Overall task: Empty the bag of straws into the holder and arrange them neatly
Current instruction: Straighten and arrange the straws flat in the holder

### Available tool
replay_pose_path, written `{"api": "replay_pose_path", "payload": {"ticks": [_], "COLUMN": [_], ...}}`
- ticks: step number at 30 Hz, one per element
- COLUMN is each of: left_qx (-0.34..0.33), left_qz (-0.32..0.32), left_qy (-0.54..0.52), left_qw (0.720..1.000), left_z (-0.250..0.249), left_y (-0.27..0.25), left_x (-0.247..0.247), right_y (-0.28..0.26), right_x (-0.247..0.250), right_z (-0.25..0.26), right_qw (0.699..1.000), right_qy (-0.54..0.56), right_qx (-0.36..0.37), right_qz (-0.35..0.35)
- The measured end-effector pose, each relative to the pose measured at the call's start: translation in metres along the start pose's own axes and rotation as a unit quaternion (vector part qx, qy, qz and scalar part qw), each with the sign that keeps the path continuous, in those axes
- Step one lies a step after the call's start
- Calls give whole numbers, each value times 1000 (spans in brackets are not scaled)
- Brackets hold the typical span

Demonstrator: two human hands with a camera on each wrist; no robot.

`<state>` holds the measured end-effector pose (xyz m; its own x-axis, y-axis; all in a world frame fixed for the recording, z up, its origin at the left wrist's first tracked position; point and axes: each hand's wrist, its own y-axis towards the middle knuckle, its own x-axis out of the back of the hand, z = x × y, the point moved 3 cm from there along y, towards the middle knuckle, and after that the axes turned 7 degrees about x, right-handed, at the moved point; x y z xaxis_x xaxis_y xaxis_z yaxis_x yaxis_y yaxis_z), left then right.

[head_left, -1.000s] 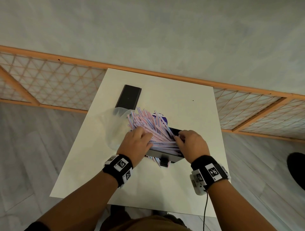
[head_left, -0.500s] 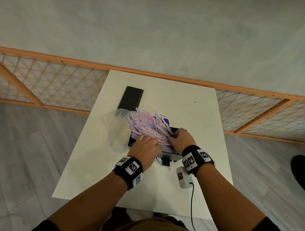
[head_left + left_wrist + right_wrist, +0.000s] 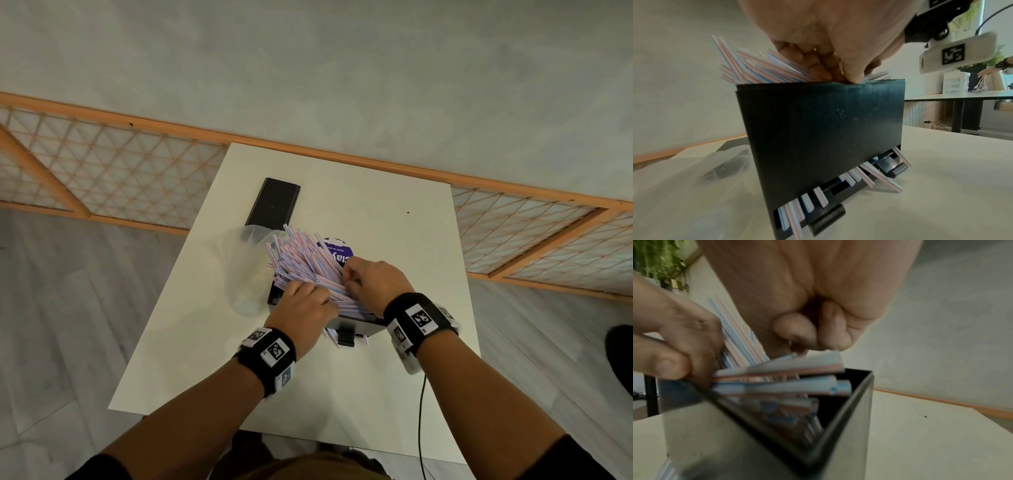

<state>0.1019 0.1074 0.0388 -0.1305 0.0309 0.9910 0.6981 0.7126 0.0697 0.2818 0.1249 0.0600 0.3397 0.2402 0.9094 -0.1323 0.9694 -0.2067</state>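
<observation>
Black holder (image 3: 356, 324) sits mid-worktop (image 3: 376, 377), striped straws (image 3: 301, 260) heaped in top, some poking out bottom slot. Left hand (image 3: 303, 303) fingers curled into the pile; right hand (image 3: 375, 282) fingers curled, pinching straws. Clear bag (image 3: 245, 270) lies left of holder.

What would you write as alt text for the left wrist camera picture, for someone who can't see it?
Seen from low on the table, the left hand presses its curled fingers into striped straws fanning out of a tall black holder. More straw ends poke from the slot at its base, and a crumpled clear bag lies on its left.
</observation>
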Motion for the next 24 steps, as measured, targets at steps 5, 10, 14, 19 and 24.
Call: {"api": "replay_pose_path", "payload": {"ticks": [5, 10, 14, 19, 24], "left_qx": [24, 20, 42, 22, 65], "left_qz": [14, 44, 134, 246, 104], "left_qy": [-6, 16, 47, 69, -37], "left_qw": [1000, 999, 989, 967, 992], "left_z": [-2, -5, -23, -33, -9], "left_y": [-1, -2, 1, -10, -8], "left_x": [3, 2, 4, -11, -2], "right_y": [-9, -20, -19, -14, -28], "right_x": [31, 54, 25, 2, 17], "right_z": [26, 75, 108, 128, 96], "right_qw": [989, 969, 961, 958, 978], "right_qy": [26, -43, -108, -78, 53], "right_qx": [82, 198, 241, 272, 140], "right_qz": [-122, -144, -81, -41, -144]}}
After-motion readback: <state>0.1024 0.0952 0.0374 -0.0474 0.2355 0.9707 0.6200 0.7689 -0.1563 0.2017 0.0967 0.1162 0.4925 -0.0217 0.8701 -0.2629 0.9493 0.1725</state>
